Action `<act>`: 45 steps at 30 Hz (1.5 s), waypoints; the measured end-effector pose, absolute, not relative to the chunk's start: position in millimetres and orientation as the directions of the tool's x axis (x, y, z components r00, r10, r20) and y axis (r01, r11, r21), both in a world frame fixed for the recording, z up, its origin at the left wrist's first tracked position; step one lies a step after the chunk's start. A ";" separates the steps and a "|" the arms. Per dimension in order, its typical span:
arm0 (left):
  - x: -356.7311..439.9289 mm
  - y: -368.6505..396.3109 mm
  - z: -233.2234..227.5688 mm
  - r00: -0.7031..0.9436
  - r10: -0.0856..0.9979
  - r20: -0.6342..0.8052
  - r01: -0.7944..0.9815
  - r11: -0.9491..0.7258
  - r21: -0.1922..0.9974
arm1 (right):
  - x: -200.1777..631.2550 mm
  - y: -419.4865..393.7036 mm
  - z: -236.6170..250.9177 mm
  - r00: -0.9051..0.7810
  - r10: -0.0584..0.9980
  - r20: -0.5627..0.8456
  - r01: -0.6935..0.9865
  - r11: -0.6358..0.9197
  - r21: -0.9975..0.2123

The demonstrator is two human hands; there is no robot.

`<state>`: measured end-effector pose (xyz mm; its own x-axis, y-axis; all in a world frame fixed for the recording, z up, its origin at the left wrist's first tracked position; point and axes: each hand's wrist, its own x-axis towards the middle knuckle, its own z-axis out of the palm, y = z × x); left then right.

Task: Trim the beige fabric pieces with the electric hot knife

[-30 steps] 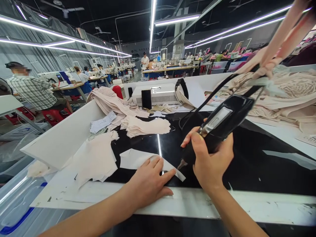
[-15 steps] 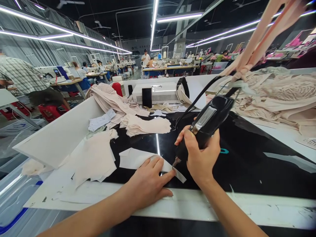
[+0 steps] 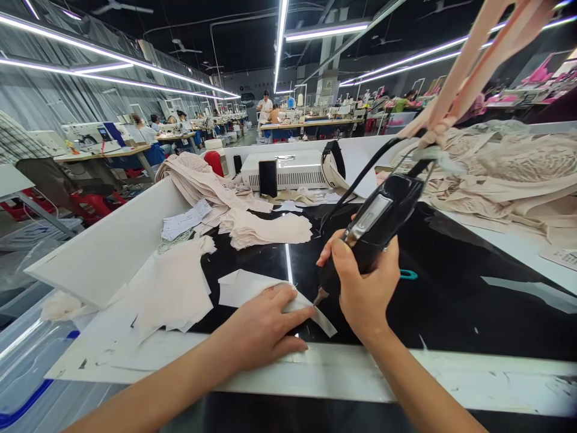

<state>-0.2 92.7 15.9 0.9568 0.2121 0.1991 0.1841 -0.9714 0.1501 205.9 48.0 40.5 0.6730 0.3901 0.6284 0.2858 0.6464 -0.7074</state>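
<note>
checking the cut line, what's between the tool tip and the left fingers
Head view: only a narrow stretch of the pale fabric piece, lying flat on the black table, separates the tool tip from the left hand fingers.

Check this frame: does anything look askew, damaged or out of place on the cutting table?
Mostly routine. The left hand pins a pale fabric piece while the right hand holds a black corded tool tip-down on it. Oddities: small scraps litter the black tabletop, and fabric stacks lie unevenly.

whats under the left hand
A pale fabric piece lies flat under the left hand, on the black table. The part beneath the palm is hidden.
</note>
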 end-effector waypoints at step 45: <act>-4.3 91.0 11.5 0.968 0.164 0.189 0.145 -0.983 0.111 | 198.2 41.6 48.2 0.702 0.427 0.570 0.190 0.659 -0.728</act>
<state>-4.3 91.0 11.5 0.9682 0.1637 0.1889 0.1446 -0.9832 0.1111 198.2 41.6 48.2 0.7021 0.4274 0.5696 0.1899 0.6586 -0.7282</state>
